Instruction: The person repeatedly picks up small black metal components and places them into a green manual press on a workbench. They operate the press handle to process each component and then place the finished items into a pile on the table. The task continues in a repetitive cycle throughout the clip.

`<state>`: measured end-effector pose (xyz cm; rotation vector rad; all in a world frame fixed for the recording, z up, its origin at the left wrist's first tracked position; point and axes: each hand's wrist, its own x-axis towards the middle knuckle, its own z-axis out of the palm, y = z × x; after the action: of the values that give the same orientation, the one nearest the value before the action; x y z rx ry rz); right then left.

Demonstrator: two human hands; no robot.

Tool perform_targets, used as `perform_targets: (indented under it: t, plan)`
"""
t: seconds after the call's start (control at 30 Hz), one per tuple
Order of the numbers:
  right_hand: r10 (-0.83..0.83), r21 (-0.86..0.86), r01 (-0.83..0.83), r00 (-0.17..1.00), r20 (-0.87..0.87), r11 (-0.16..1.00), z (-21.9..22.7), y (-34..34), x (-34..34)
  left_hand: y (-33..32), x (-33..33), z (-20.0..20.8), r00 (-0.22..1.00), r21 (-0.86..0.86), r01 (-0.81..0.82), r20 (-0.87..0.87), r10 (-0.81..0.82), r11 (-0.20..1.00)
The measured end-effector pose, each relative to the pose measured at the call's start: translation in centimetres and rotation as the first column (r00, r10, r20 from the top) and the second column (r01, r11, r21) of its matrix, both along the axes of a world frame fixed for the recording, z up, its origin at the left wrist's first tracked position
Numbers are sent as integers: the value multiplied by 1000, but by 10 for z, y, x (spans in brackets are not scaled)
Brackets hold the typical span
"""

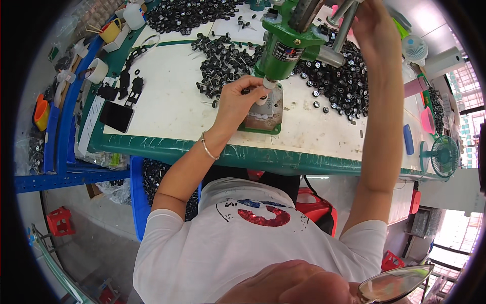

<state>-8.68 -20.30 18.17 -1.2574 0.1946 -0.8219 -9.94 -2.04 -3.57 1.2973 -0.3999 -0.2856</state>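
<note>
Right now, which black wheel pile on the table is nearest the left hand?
The wheel pile immediately left of the green press, beside the left hand; the far pile and the right-hand pile lie farther away.

Glossy green paint coats a metal press [267,58], its side shaft [332,57] smooth, bare and silvery, over a dull, worn metal base plate [272,121]; black plastic-looking wheels [336,83] gleam on a smooth white tabletop [177,86] trimmed in shiny green sheeting [304,161].
</note>
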Motion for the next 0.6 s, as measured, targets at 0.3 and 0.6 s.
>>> perform_targets:
  t: [0.3,0.6]
  plan:
    - [294,-91,-282,940,174,955,13,-39,27,-2,7,7,995,47,48,83,-52,998]
    - [164,-220,-88,920,355,971,16,12,-23,-1,6,2,985,56,16,173,-26,998]
